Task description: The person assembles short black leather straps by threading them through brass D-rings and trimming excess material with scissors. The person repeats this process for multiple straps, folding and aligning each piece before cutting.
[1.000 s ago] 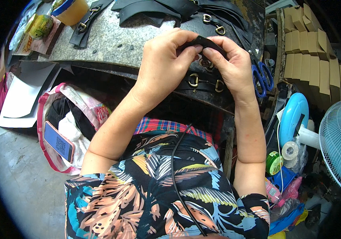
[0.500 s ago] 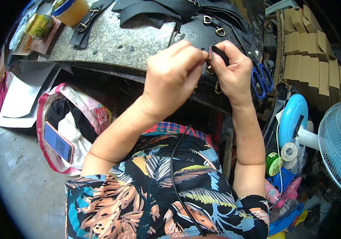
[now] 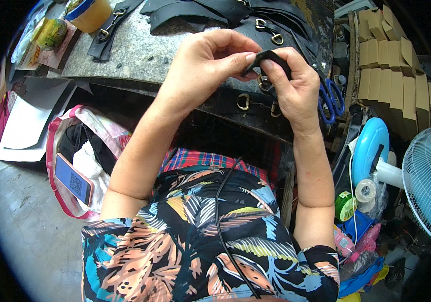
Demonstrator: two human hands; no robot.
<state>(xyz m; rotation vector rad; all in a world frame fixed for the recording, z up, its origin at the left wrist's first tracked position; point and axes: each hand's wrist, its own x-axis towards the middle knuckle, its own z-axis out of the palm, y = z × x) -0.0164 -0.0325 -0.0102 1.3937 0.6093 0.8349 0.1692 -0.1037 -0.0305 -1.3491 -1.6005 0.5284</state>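
My left hand point(image 3: 203, 65) and my right hand point(image 3: 296, 88) meet above the front edge of the grey worktable point(image 3: 140, 53). Both pinch a short black strap point(image 3: 266, 58), folded into a loop between thumbs and fingers. A brass D-ring point(image 3: 262, 80) hangs just below the strap by my right thumb. More brass D-rings point(image 3: 244, 100) sit on black straps along the table edge under my hands.
Black straps with buckles point(image 3: 271, 27) lie at the table's back. Blue-handled scissors point(image 3: 331, 95) rest at the right edge. A yellow tub point(image 3: 89, 12) stands far left. A pink-trimmed bag with a phone point(image 3: 74, 178) sits at my left; a fan point(image 3: 422, 176), tape rolls and cardboard pieces point(image 3: 386, 55) at my right.
Both hands have stayed close together at the table edge, turning and folding the black strap; my left fingers now pinch its end against my right thumb.
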